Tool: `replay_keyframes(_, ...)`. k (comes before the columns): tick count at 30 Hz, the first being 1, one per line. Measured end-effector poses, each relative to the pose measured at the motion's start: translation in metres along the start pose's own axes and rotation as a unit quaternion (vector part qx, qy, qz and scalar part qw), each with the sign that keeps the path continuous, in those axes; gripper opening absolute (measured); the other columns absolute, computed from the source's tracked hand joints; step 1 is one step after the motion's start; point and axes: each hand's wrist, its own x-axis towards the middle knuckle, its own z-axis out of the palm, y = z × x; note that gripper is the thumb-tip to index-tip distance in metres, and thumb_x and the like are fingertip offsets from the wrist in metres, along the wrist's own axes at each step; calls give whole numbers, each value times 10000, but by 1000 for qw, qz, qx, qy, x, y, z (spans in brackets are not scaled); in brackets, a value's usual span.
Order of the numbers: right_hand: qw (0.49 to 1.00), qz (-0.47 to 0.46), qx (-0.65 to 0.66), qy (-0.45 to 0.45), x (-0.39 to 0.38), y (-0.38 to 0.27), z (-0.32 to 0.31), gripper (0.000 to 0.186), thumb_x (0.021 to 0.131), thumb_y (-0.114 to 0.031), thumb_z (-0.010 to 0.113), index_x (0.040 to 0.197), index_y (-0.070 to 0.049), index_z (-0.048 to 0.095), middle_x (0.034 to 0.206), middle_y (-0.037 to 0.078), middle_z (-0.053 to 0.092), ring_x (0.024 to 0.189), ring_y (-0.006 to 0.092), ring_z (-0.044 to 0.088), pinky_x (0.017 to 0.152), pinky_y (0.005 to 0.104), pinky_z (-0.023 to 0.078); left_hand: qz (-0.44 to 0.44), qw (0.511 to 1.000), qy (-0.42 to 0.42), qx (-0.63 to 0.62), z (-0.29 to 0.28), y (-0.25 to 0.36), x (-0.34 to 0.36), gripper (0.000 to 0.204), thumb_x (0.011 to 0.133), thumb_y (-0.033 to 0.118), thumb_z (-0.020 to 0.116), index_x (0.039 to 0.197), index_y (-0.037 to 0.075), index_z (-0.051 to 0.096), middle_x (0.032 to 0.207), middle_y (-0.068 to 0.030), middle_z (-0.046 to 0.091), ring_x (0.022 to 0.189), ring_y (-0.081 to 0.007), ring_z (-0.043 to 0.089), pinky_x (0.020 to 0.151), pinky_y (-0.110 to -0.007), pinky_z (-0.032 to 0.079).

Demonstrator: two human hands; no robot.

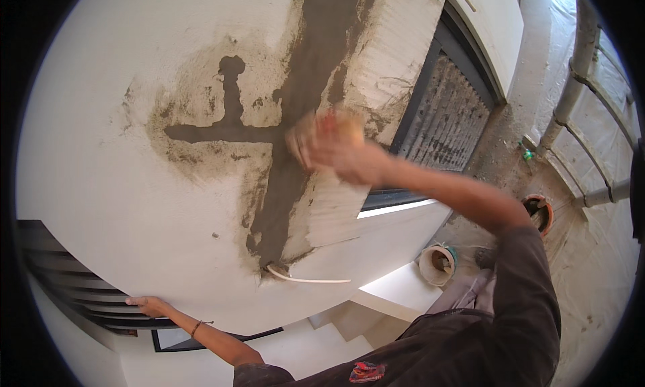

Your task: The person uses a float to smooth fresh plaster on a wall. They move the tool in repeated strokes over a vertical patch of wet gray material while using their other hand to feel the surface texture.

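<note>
My right hand (346, 160), smeared by motion, is closed round a yellowish block with a red patch (339, 126), sponge-like in shape. It presses at or close to a broad band of wet grey mortar (316, 58) on the white wall (94, 125). A narrower mortar strip (222, 133) branches off to the left, with a short rounded arm (232, 84) rising from it. Down at the lower left, my left hand (151, 306) grips the end of a dark slatted railing (67, 279); some of its fingers are hidden. From the band's lower end sticks a thin white tube (309, 279).
A dark-framed window (447, 111) with a mortar-spotted pane lies to the right. Below stand a white bucket (437, 265) and an orange-rimmed bucket (539, 214). Metal scaffold-like tubes (571, 84) and plastic sheeting (605, 286) line the right; steps (346, 320) show beneath.
</note>
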Motion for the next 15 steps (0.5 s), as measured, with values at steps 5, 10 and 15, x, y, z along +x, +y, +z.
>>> replay_keyframes(5, 932, 68, 356, -28, -244, -92, 118, 617, 898, -76, 504, 1497, -17, 370, 1563, 184, 350, 1415, 360, 376, 1178, 484, 271, -36, 995, -87, -41, 8, 30, -2, 1097, 917, 798, 180, 1136, -184, 617, 1184, -418, 579, 1129, -552, 551, 1004, -542, 458)
replay_keyframes(10, 764, 519, 381, 40, -402, -176, 142, 489, 901, -36, 510, 1390, -19, 509, 1408, 229, 522, 1285, 394, 508, 1088, 440, 389, -90, 991, -85, -56, -10, 41, -14, 1124, 900, 818, 211, 1236, -201, 542, 1307, -409, 508, 1193, -527, 516, 1040, -510, 430)
replay_keyframes(15, 619, 714, 326, 18, -498, -172, 162, 362, 1007, -166, 433, 1268, -5, 625, 1194, 213, 655, 1153, 373, 605, 1014, 390, 430, -88, 988, -85, -90, -14, 44, -20, 1109, 907, 806, 243, 1309, -200, 479, 1383, -378, 468, 1255, -499, 478, 1084, -476, 389)
